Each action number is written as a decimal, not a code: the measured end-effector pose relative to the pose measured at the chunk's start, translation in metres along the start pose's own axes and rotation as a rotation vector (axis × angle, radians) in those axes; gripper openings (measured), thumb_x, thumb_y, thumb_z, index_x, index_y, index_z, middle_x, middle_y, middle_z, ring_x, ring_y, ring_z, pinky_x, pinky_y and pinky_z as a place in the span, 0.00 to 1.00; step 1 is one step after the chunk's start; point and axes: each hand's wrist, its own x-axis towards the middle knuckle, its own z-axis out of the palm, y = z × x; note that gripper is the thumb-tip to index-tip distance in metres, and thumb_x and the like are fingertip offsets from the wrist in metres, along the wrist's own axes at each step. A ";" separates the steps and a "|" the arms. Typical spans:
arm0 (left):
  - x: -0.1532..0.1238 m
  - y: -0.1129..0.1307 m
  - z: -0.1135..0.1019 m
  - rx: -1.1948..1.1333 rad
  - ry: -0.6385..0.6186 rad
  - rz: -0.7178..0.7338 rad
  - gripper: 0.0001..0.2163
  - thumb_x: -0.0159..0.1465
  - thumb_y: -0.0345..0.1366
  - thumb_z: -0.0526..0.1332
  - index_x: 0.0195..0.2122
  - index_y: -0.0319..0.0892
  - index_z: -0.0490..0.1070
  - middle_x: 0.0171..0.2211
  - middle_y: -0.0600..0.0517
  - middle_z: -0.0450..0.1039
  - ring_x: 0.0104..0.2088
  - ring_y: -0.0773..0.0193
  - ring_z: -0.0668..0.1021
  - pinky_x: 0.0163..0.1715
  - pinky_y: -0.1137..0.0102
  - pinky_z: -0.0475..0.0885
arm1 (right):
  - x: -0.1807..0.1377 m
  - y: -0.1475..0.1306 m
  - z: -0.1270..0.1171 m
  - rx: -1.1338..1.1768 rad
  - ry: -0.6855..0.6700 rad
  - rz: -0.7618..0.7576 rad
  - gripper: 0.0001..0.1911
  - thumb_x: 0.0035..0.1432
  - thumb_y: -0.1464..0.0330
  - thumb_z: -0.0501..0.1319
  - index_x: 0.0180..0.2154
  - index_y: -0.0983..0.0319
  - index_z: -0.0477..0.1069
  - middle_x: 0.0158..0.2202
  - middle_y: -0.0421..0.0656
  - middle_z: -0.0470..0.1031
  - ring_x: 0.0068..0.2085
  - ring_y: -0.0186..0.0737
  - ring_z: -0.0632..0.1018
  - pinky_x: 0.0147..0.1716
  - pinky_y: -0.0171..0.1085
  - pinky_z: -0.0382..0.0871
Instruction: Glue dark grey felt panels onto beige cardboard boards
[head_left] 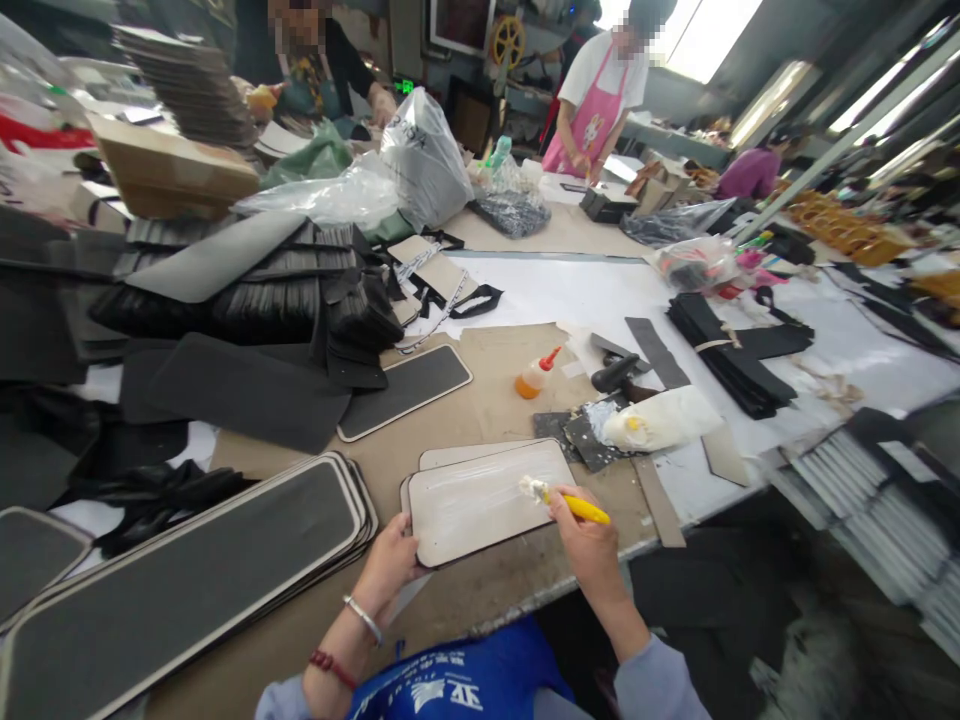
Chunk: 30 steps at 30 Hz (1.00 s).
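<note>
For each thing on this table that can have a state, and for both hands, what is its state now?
Left hand: gripping the pale panel's left end
Right hand: closed around the brush
Brush: tip thick with white paste
Pale panel: lying flat, face streaked
Red-tipped bottle: partly filled, orange liquid
Dark bordered panels: stacked, dark face up
Black strips: bundled with a pale band

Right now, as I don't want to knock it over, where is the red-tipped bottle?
In the head view, the red-tipped bottle sits just right of centre on the brown sheet, beyond the pale panel and left of the dark tool.
</note>
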 end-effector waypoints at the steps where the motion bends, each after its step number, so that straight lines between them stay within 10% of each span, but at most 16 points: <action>1: -0.001 0.001 0.000 0.000 0.001 -0.006 0.16 0.49 0.19 0.52 0.38 0.39 0.63 0.28 0.49 0.75 0.25 0.66 0.77 0.26 0.70 0.73 | 0.006 0.008 -0.003 0.026 0.023 0.070 0.14 0.52 0.59 0.54 0.32 0.63 0.70 0.30 0.45 0.73 0.29 0.38 0.75 0.31 0.36 0.68; 11: -0.004 -0.001 0.001 0.019 0.041 0.004 0.13 0.49 0.22 0.55 0.36 0.41 0.64 0.28 0.51 0.75 0.27 0.64 0.77 0.25 0.72 0.72 | 0.039 0.061 -0.028 0.019 0.117 0.251 0.18 0.47 0.54 0.56 0.31 0.62 0.70 0.23 0.42 0.74 0.25 0.41 0.76 0.28 0.37 0.68; 21: 0.003 -0.008 -0.004 0.015 0.013 0.016 0.13 0.48 0.28 0.57 0.37 0.40 0.63 0.31 0.49 0.74 0.27 0.64 0.77 0.27 0.70 0.71 | 0.028 0.044 -0.061 -0.297 0.070 0.008 0.18 0.53 0.54 0.50 0.28 0.61 0.68 0.28 0.46 0.73 0.31 0.42 0.74 0.32 0.38 0.64; 30: 0.002 -0.018 -0.002 0.126 0.057 0.297 0.13 0.49 0.38 0.56 0.35 0.39 0.65 0.27 0.52 0.73 0.28 0.63 0.74 0.29 0.68 0.70 | -0.006 -0.066 0.064 -0.341 -0.614 -0.197 0.19 0.55 0.53 0.47 0.32 0.61 0.66 0.25 0.43 0.73 0.28 0.40 0.74 0.26 0.34 0.62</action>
